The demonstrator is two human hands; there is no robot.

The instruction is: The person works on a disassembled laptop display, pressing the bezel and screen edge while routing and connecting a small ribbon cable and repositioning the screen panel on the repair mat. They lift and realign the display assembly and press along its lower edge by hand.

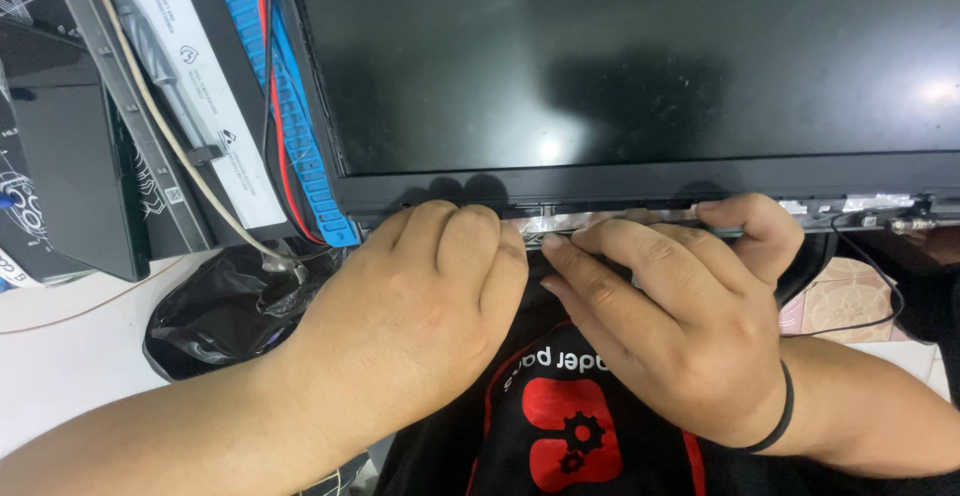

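Both hands pinch along the lower bezel of the dark screen panel, which stands tilted at the desk's near edge. Left hand curled, fingertips on the silver foil strip; right hand clamps the edge beside it. Judgement: thin, stiff, fragile glass; handle by frame only.

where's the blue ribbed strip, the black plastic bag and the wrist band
blue ribbed strip [300,146], head view, middle of its length
black plastic bag [225,311], head view, crumpled top
wrist band [782,414], head view, on the right wrist's edge
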